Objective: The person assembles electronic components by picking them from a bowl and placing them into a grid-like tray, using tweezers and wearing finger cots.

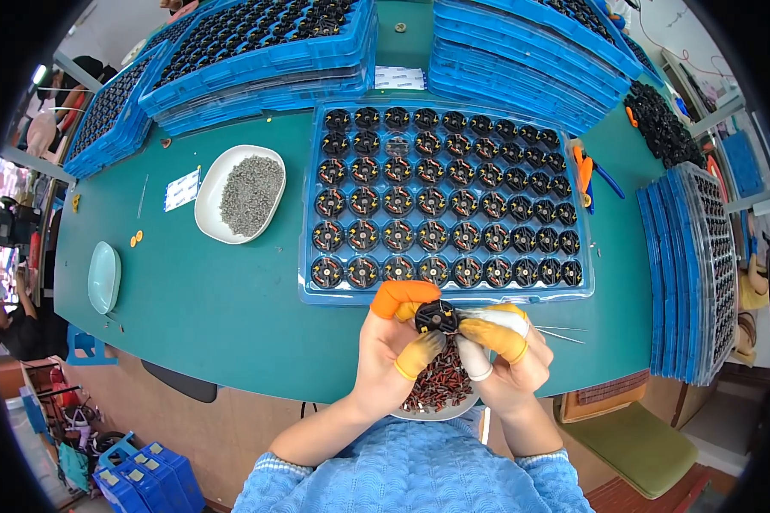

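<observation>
A round black plastic part (437,317) with small metal and yellow details is held up between my hands, just past the table's near edge. My left hand (391,346), wearing orange and yellow finger covers, pinches it from the left. At its right side, my right hand (509,346), in white and yellow finger covers, closes its fingertips on the edge; any small piece between them is hidden. Below my hands sits a pale bowl (436,416) of small red-brown cylindrical pieces. Directly ahead lies a blue tray (306,256) under clear plastic, with rows of similar round black parts (398,202).
Left of the tray stands a white dish (207,201) of small grey pieces. A pale green dish (104,278) is farther left. Stacked blue trays (256,90) rise at the back and right. Orange-handled pliers (584,175) and a black pile (665,126) lie right.
</observation>
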The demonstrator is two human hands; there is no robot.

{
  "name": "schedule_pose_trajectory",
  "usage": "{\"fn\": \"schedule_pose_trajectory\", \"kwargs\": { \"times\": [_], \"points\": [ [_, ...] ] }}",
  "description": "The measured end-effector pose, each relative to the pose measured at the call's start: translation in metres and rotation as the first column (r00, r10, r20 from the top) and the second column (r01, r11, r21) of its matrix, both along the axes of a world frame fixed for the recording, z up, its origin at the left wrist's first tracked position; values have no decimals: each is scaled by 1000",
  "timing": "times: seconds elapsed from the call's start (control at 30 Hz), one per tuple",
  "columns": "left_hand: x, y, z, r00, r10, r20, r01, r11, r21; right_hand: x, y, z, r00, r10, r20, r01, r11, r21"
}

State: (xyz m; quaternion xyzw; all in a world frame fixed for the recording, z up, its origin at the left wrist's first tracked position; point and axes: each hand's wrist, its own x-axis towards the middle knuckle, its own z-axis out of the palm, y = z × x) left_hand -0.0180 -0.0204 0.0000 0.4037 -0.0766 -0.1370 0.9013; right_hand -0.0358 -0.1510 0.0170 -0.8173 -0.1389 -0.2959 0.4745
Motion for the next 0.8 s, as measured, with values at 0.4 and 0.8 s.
{"fn": "schedule_pose_trajectory", "kwargs": {
  "times": [0.4,0.8],
  "points": [
    [-2,-2,0,993,-110,-43,103,986,-127,-3,5,-14,914,366,-174,-108,635,765],
    [10,13,1,958,-286,1,285,957,-51,7,-20,4,967,256,10,-254,964,-83]
  ]
}}
